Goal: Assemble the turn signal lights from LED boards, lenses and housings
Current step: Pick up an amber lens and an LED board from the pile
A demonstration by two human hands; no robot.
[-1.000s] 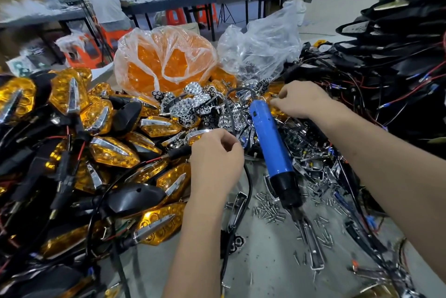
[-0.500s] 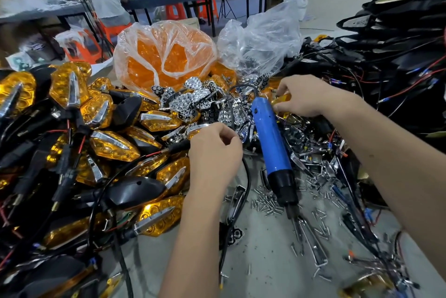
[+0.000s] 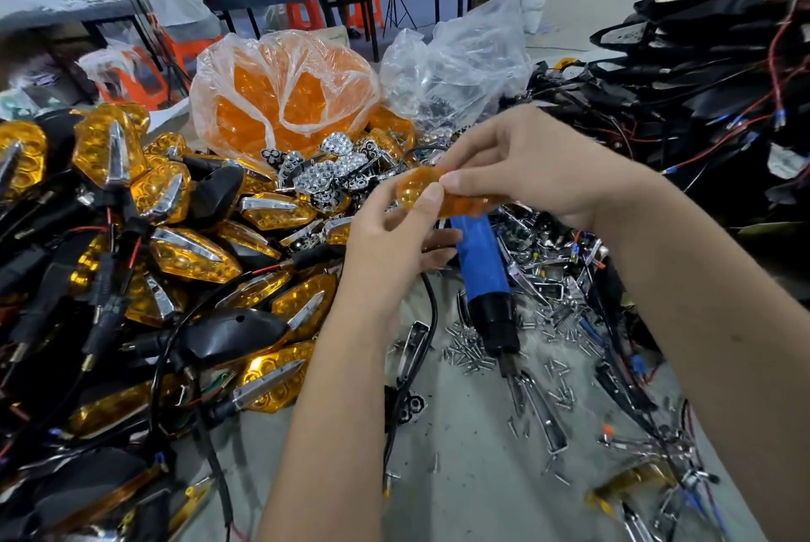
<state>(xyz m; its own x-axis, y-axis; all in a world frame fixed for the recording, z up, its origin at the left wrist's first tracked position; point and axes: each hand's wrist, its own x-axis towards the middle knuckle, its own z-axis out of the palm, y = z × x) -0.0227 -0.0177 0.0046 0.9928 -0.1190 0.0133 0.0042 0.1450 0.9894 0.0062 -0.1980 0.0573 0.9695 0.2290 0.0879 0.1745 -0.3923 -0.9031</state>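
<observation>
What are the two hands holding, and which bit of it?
An amber lens, held above the table. The left hand pinches its rounded left end with the thumb on top; the right hand grips its right part.

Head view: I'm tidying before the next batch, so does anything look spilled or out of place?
Yes. Loose screws lie scattered over the grey table around the tip of the blue screwdriver, not in any container. Chrome trim pieces lie strewn among them.
</observation>
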